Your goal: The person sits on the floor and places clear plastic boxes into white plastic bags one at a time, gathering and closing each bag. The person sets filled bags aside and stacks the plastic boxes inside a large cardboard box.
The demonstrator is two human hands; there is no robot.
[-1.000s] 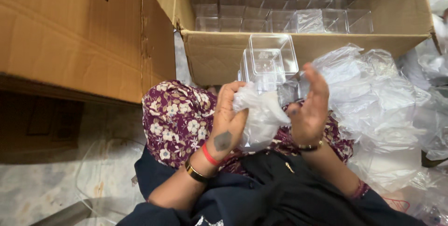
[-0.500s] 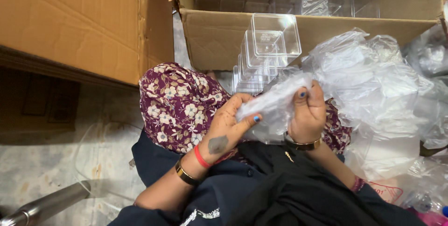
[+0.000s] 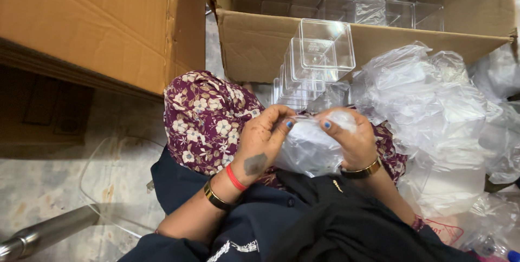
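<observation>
Head view: left hand (image 3: pixel 264 142) and right hand (image 3: pixel 350 138) both pinch a crumpled plastic bag (image 3: pixel 310 148) over the lap. Just beyond stands a stack of clear containers (image 3: pixel 314 64), against an open cardboard box (image 3: pixel 260 45) holding more.

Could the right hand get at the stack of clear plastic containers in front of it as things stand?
Probably yes, once freed. The stack of clear containers stands just beyond the right hand with nothing between them, but that hand and the left hand both grip a plastic bag.
</observation>
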